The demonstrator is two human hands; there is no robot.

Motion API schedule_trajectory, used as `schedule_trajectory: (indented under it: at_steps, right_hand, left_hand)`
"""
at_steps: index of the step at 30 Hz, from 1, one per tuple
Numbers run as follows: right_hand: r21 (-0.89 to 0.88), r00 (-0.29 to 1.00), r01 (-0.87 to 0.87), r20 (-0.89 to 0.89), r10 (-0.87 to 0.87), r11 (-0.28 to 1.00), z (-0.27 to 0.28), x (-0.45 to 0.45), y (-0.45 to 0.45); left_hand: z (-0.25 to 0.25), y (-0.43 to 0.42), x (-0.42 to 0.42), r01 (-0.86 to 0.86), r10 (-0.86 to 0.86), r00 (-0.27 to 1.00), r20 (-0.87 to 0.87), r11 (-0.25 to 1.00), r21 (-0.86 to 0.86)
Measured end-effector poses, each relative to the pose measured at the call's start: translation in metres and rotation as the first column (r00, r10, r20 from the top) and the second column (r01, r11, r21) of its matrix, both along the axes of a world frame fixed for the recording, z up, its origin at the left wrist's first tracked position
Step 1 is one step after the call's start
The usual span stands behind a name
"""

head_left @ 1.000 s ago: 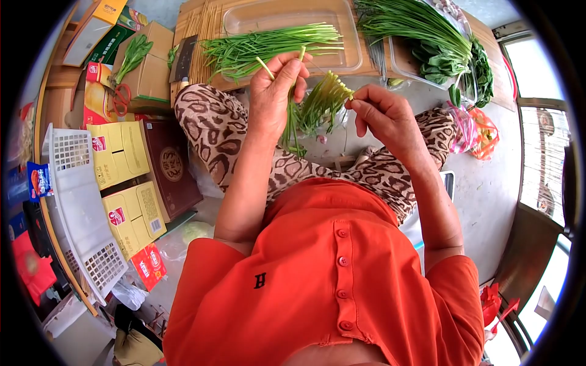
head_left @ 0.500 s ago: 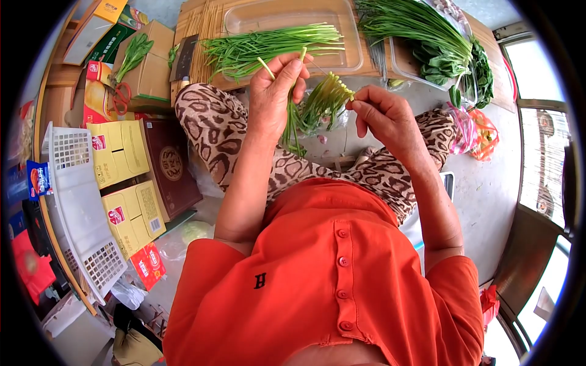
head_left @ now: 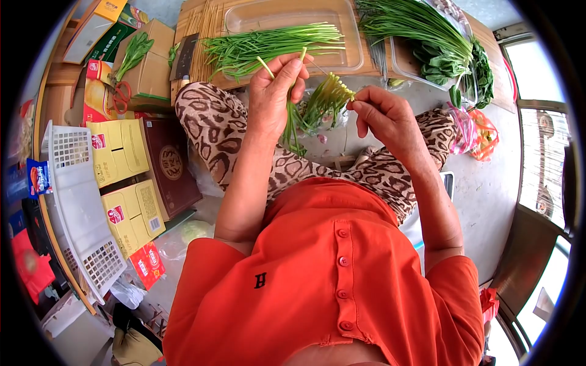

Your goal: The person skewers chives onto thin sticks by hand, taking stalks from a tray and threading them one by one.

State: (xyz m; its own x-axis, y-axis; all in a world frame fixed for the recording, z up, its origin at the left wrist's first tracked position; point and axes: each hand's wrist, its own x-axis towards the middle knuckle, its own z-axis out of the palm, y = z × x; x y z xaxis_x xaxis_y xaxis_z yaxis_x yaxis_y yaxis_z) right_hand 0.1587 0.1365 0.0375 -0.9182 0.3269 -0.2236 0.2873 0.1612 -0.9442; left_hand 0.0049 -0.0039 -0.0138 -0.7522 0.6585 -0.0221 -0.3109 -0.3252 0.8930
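My left hand (head_left: 278,88) is closed around a few chive stalks (head_left: 290,125), whose pale cut ends stick up past the fingers and whose leaves hang below. A thin skewer (head_left: 318,67) runs between my two hands. Threaded on it is a row of folded chives (head_left: 326,100), drooping above my lap. At the row's other end, the thumb and fingers of my right hand (head_left: 381,116) pinch the skewer's end; the exact grip is partly hidden. Loose chives (head_left: 274,47) lie over a clear plastic tray (head_left: 293,11) on the wooden table just ahead.
A cleaver (head_left: 185,58) and bamboo skewers (head_left: 204,21) lie left on the table, metal skewers (head_left: 377,58) right of the tray. Farther right, leafy greens (head_left: 436,58) fill another container. Cartons (head_left: 119,152), red scissors (head_left: 122,97) and a white basket (head_left: 79,207) stand left. Plastic bags (head_left: 482,134) lie right.
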Motion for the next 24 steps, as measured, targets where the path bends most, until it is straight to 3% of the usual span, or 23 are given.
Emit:
schedule_trajectory:
  at_steps: [24]
  right_hand:
    - [0.042, 1.000, -0.001, -0.019, 0.002, 0.999, -0.0035, 0.0021, -0.0003]
  left_hand:
    - [0.0012, -0.0046, -0.0021, 0.038, -0.039, 0.999, -0.017, 0.998, -0.043]
